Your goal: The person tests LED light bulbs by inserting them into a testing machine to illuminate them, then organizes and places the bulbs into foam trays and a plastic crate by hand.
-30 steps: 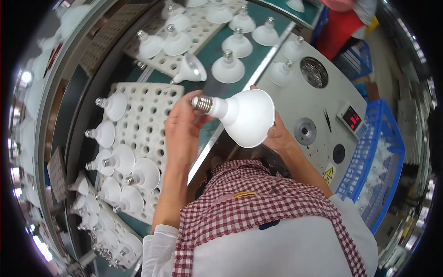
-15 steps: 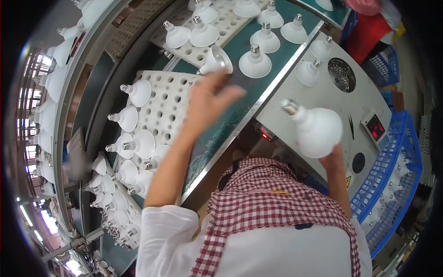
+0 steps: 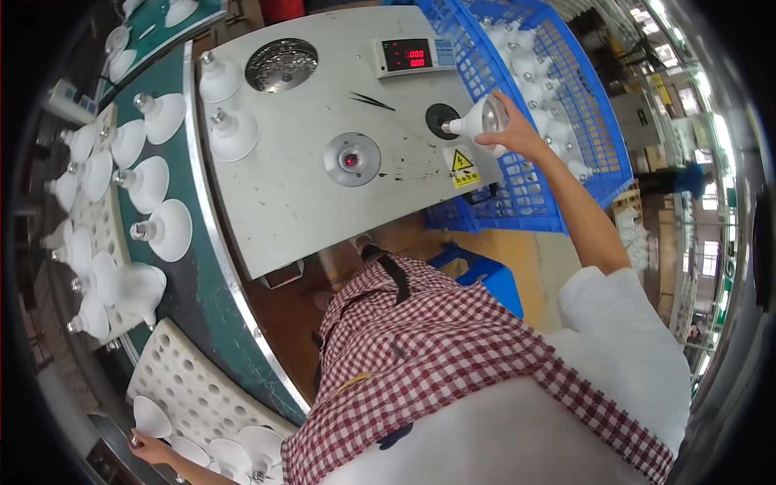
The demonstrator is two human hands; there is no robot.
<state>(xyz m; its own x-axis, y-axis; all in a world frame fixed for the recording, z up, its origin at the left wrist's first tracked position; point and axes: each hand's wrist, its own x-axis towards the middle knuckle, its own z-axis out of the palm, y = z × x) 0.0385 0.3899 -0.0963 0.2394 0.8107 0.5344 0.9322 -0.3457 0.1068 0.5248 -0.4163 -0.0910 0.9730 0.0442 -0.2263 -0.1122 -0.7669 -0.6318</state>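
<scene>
My right hand (image 3: 517,129) grips a white reflector bulb (image 3: 491,121) by its wide rim, tilted sideways with the screw cap pointing left. The cap is over or touching the edge of a black round pad (image 3: 440,120) on the grey bench; I cannot tell which. Far to the lower left, my left hand (image 3: 155,449) has its fingers closed at the cap of another white reflector bulb (image 3: 150,415), which is beside a holed white foam tray (image 3: 186,368). Several more bulbs lie along that tray near my left wrist.
A blue basket (image 3: 602,145) of bulbs borders the bench's right side. On the grey bench (image 3: 283,202) are a meter (image 3: 404,56) with red digits, black tweezers (image 3: 372,101), a round socket (image 3: 352,159) and a metal-filled bowl (image 3: 281,65). Bulbs stand on the green belt (image 3: 202,259).
The view has swung right. My right hand has carried its bulb from above the bench towards the black pad and basket. My left hand now reaches a bulb by the near tray.
</scene>
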